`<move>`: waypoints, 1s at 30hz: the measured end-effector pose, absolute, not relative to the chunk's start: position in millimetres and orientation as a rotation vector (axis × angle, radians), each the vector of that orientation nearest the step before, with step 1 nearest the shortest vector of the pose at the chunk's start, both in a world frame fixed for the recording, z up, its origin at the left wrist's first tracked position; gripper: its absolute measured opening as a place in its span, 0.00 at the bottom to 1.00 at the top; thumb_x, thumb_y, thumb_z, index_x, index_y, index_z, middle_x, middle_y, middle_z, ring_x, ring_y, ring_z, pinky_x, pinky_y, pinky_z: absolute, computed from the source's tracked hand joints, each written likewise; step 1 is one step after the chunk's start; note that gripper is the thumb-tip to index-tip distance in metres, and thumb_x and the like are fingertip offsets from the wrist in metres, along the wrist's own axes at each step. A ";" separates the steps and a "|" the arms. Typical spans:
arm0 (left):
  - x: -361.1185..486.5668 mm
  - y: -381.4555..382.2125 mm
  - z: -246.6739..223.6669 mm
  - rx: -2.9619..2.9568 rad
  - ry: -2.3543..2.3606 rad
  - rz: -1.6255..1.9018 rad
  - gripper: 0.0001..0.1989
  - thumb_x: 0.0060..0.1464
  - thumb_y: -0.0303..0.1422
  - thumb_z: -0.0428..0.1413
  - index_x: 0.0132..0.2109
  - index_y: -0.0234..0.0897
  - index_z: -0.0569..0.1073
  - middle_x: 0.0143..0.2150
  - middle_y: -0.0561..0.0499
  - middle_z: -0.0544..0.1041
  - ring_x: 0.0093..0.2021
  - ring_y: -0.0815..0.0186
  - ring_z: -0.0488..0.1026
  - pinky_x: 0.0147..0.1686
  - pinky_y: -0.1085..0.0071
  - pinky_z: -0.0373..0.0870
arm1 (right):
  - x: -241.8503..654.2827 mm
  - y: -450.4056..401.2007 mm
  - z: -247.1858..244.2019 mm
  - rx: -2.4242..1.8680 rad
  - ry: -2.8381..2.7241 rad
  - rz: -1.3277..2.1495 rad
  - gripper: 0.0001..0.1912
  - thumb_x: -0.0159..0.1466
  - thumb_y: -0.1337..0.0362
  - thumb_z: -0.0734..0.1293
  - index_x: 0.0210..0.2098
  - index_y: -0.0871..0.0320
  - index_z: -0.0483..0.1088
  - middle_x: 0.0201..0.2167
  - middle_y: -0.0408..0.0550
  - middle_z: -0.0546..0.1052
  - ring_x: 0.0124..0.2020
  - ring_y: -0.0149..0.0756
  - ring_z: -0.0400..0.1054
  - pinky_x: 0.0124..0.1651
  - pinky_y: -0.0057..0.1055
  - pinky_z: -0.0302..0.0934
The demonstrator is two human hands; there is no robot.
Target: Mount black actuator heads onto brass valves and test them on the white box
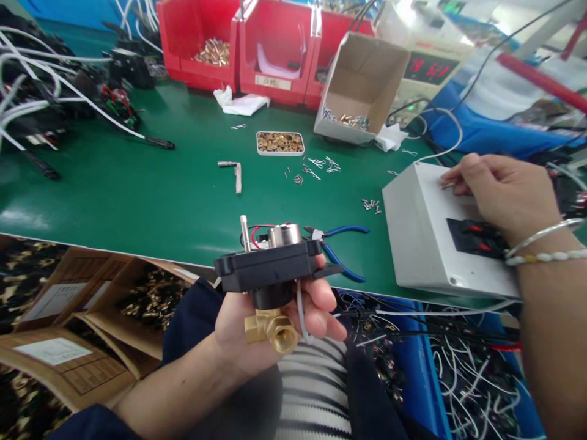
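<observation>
Low in the middle, my left hand [243, 330] holds a black valve actuator [270, 266] with a brass valve body [273, 330] hanging below it. A silver motor [285, 234], red and black wires and an upright metal shaft [244, 232] show on its upper side. My right hand [504, 183] rests over a grey box [413, 232], thumb and fingertips pinched on a small metal part [448, 184] on its top. Black terminals with red tabs [477, 238] lie beneath that hand. Blue-handled pliers [343, 253] lie between the actuator and the box.
On the green table [183, 201] are a tray of brass parts [280, 143], a metal angle tool [237, 177], clips and small screws. Red bins [197, 61], a cardboard box [362, 79] and a power supply [428, 67] stand behind. Cables crowd the left; cartons and blue crates sit below.
</observation>
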State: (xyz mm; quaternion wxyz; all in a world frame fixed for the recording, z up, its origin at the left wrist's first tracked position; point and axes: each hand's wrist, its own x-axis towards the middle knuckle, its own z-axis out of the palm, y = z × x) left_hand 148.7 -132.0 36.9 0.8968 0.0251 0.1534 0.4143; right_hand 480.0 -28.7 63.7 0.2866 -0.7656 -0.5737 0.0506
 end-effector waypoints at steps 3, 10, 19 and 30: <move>148.8 -130.8 37.4 0.052 0.319 0.849 0.10 0.48 0.31 0.68 0.39 0.32 0.82 0.22 0.59 0.76 0.12 0.81 0.54 0.27 0.77 0.77 | 475.9 -29.3 67.0 -2.081 -1.519 0.125 0.18 0.73 0.60 0.63 0.38 0.67 0.80 0.27 0.50 0.77 0.24 0.21 0.63 0.35 0.24 0.57; 149.1 -131.5 38.4 0.048 0.263 0.827 0.09 0.49 0.32 0.67 0.38 0.33 0.81 0.20 0.60 0.75 0.10 0.81 0.55 0.27 0.77 0.77 | 466.3 -30.0 70.2 -2.173 -1.463 0.102 0.16 0.66 0.57 0.69 0.41 0.67 0.80 0.33 0.52 0.81 0.25 0.20 0.63 0.35 0.25 0.57; 148.8 -132.6 39.6 0.085 0.151 0.805 0.08 0.54 0.31 0.66 0.42 0.33 0.81 0.27 0.53 0.82 0.22 0.73 0.77 0.33 0.76 0.79 | 465.8 -29.7 71.6 -2.167 -1.470 0.120 0.11 0.61 0.63 0.74 0.39 0.65 0.79 0.28 0.44 0.78 0.24 0.19 0.60 0.33 0.27 0.54; 152.4 -122.1 53.7 0.133 0.876 1.038 0.30 0.73 0.36 0.37 0.41 0.29 0.82 0.39 0.40 0.85 0.36 0.61 0.84 0.38 0.66 0.84 | 473.8 -48.7 82.8 -1.770 -1.509 0.061 0.10 0.66 0.69 0.70 0.46 0.65 0.76 0.39 0.51 0.81 0.35 0.25 0.73 0.45 0.27 0.67</move>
